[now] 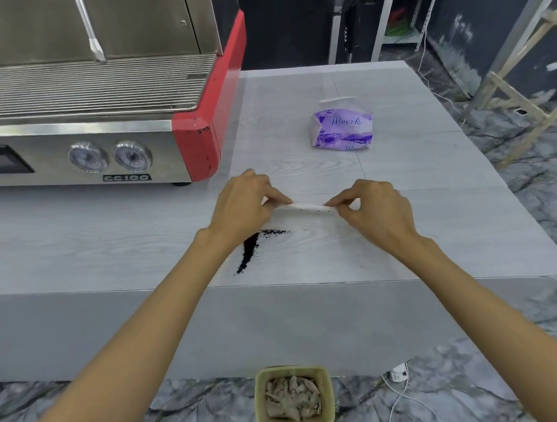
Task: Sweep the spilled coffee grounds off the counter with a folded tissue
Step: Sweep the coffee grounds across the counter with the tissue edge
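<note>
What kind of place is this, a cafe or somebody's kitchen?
Most likely a cafe or coffee bar, perhaps unfinished. A commercial espresso machine with pressure gauges sits on the counter, coffee grounds are spilled there, and bare metal shelving and wooden framing stand behind.

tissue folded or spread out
Folded: the tissue shows as a narrow white strip, pinched at its ends by the left hand and right hand, above the grounds.

Coffee grounds (251,248): upper part of the dark streak hidden beneath left hand (247,202).
Folded tissue (307,206): both ends covered by pinching fingers.
Espresso machine (86,93): cut off at left and top edges.
Gauges (110,156): readings illegible.
</note>
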Demonstrator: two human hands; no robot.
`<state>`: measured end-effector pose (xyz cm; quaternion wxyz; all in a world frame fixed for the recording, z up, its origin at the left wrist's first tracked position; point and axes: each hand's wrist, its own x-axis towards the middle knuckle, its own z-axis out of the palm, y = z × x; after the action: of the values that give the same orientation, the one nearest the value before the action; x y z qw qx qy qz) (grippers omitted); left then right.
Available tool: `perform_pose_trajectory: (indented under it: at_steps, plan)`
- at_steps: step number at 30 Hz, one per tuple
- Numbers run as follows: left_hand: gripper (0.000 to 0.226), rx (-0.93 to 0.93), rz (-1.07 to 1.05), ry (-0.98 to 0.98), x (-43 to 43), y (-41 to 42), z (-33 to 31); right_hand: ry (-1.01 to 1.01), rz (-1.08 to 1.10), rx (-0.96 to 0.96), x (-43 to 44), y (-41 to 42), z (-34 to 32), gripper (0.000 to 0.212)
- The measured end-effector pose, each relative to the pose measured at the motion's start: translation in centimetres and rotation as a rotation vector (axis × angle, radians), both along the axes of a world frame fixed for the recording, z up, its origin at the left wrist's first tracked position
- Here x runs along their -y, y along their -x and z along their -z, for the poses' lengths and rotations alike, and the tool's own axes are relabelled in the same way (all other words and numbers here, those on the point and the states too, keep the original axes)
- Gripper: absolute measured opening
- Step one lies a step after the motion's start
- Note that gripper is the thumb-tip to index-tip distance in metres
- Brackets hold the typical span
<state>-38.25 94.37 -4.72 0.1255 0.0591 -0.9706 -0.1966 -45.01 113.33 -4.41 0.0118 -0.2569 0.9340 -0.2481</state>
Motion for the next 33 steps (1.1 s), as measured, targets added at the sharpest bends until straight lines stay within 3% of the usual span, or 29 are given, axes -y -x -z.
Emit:
perform_pose_trajectory:
  at_steps: [4,10,17,23,27,33]
  plan:
    - [0.02,0.055,0.069,0.026,-0.9,1.8,0.0,-0.054,0.072,-0.014,-0.7,-0.8,0.9,0.027]
    - [0.026,0.089,0.105,0.075,0.6,0.1,-0.2,-0.136,-0.005,-0.067,1.1,-4.2,1.2,0.03]
    - [0.017,0.097,0.093,0.085,2.8,-3.6,-0.6,-0.134,-0.109,-0.058,3.4,-7.2,1.4,0.03]
    - [0.018,-0.049,-0.134,-0.04,3.8,-6.0,-0.1,0.051,-0.115,0.011,5.0,-4.1,-0.1,0.025]
    - [0.022,-0.05,-0.293,-0.038,4.4,-6.6,0.6,-0.001,-0.259,-0.017,8.5,-1.9,-0.2,0.025]
    - [0.026,0.007,-0.367,-0.094,3.5,-7.6,1.5,-0.032,-0.424,-0.032,9.2,-1.4,1.1,0.023]
